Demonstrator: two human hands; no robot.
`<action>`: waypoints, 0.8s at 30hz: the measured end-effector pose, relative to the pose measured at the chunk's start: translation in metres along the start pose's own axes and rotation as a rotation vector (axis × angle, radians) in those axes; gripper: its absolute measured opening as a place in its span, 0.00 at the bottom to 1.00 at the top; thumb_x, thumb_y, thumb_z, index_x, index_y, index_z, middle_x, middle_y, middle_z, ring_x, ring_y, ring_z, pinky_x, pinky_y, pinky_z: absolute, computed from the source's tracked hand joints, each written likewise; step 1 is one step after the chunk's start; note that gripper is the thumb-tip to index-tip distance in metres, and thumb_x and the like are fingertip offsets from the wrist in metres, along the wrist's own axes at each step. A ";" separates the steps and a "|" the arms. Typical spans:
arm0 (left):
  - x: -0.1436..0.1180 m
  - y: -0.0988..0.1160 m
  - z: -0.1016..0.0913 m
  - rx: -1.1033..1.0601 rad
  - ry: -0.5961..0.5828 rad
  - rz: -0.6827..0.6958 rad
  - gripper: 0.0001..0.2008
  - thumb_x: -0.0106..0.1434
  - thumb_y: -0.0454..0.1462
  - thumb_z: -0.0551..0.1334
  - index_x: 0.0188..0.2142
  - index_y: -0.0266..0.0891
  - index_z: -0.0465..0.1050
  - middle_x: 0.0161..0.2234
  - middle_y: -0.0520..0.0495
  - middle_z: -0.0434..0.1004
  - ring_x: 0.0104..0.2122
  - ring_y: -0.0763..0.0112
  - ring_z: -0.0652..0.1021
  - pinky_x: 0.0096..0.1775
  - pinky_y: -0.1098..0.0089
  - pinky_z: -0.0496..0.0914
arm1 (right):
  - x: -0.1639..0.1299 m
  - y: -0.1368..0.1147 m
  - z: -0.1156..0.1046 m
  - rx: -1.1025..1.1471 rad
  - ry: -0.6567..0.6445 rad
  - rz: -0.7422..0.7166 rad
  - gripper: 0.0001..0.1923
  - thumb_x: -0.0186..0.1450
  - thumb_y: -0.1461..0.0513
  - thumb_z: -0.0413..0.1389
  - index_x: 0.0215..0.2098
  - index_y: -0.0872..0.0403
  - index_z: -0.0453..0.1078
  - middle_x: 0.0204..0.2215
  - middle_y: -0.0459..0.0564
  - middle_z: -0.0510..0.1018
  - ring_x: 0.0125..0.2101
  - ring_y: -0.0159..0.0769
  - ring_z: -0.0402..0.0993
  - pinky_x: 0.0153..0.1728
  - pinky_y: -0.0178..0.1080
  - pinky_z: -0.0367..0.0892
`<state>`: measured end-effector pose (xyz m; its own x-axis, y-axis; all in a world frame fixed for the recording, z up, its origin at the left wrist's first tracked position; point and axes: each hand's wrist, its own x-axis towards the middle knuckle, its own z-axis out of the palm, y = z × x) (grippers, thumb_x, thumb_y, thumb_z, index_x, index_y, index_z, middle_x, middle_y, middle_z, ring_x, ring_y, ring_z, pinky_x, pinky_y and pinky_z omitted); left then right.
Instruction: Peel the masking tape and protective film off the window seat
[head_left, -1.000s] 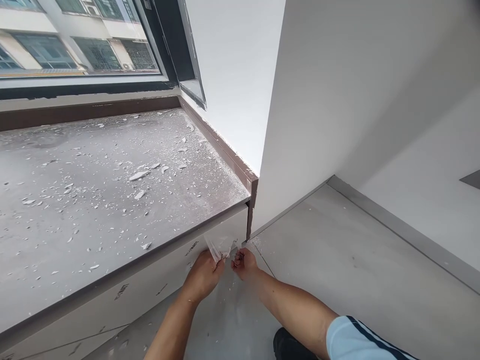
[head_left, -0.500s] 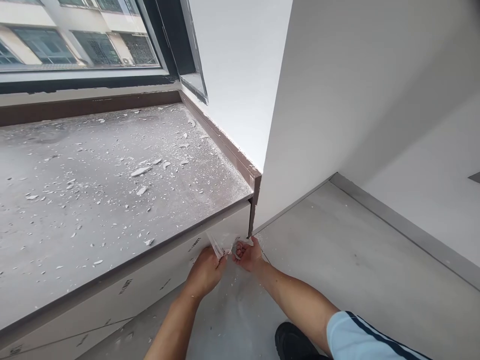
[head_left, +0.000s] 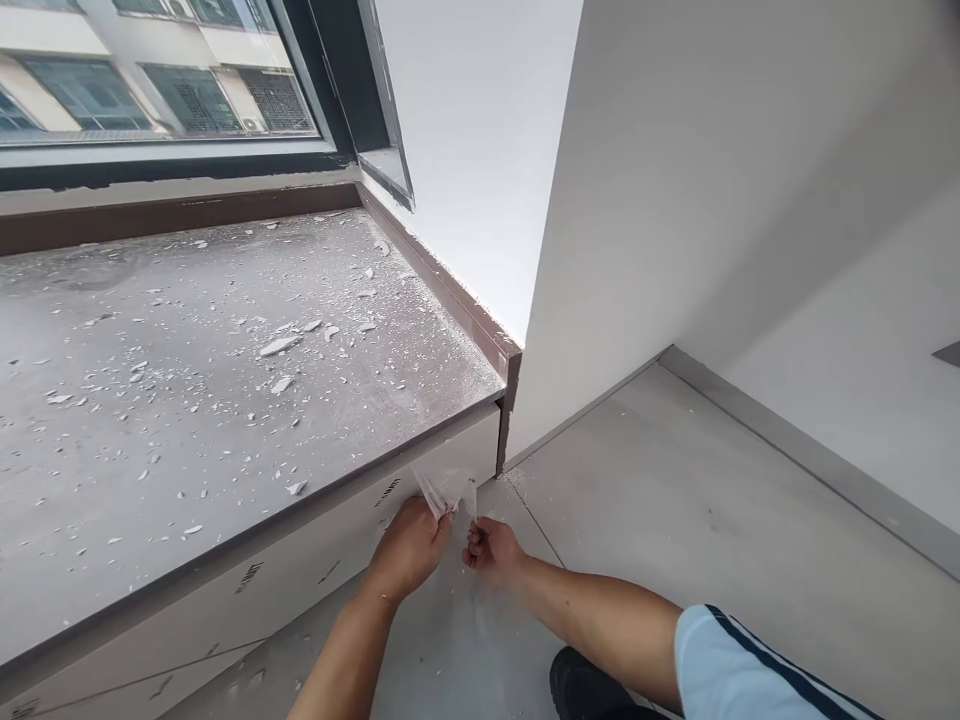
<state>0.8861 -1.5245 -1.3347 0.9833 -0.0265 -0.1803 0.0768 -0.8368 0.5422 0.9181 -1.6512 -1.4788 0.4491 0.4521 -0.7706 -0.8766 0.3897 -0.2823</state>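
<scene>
Below the ledge (head_left: 247, 490), the left hand (head_left: 409, 545) has clear film (head_left: 431, 490) pinched in its grip while the right hand (head_left: 493, 550), nearer the ledge's corner, pinches it too

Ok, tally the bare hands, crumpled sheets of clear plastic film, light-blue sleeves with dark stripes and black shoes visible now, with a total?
Bare hands: 2 (left hand, right hand)
Crumpled clear plastic film: 1, apparently a single sheet
Light-blue sleeve with dark stripes: 1
Black shoe: 1, partly visible
Total: 5
</scene>
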 end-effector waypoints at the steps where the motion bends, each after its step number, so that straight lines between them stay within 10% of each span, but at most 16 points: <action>1: 0.000 -0.001 0.001 -0.007 0.000 0.003 0.15 0.61 0.38 0.45 0.32 0.39 0.68 0.34 0.42 0.73 0.37 0.62 0.71 0.42 0.62 0.63 | -0.006 0.002 0.002 0.005 -0.002 0.014 0.11 0.58 0.64 0.47 0.19 0.57 0.60 0.16 0.41 0.58 0.14 0.22 0.49 0.22 0.31 0.59; 7: 0.000 0.001 0.001 0.023 -0.012 -0.018 0.15 0.60 0.38 0.45 0.34 0.37 0.70 0.36 0.40 0.73 0.41 0.61 0.70 0.44 0.62 0.63 | -0.042 0.040 0.004 -0.021 -0.033 0.052 0.11 0.56 0.65 0.47 0.16 0.55 0.58 0.14 0.41 0.58 0.14 0.22 0.50 0.21 0.31 0.58; 12: 0.000 0.005 -0.001 0.103 -0.016 -0.030 0.16 0.60 0.38 0.45 0.34 0.37 0.70 0.35 0.40 0.74 0.39 0.60 0.71 0.43 0.64 0.63 | -0.064 0.089 0.001 -0.570 -0.283 0.120 0.11 0.49 0.64 0.56 0.14 0.54 0.58 0.12 0.40 0.60 0.15 0.25 0.55 0.19 0.32 0.56; 19: -0.017 0.005 0.011 -0.010 0.067 -0.251 0.18 0.61 0.43 0.45 0.33 0.37 0.69 0.28 0.43 0.73 0.30 0.65 0.72 0.32 0.69 0.63 | -0.027 0.007 0.016 -0.662 0.272 -0.467 0.13 0.43 0.63 0.61 0.27 0.54 0.64 0.24 0.43 0.64 0.24 0.29 0.61 0.26 0.33 0.59; 24: -0.034 0.010 0.008 -0.107 0.186 -0.211 0.18 0.55 0.51 0.53 0.36 0.41 0.69 0.30 0.47 0.70 0.31 0.67 0.70 0.32 0.69 0.64 | 0.003 -0.027 0.029 -0.890 0.251 -0.864 0.09 0.45 0.66 0.61 0.24 0.55 0.66 0.28 0.48 0.67 0.30 0.33 0.63 0.33 0.34 0.57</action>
<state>0.8525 -1.5361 -1.3295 0.9565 0.2503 -0.1499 0.2895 -0.7504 0.5943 0.9477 -1.6369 -1.4571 0.9721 0.1183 -0.2026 -0.1708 -0.2355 -0.9568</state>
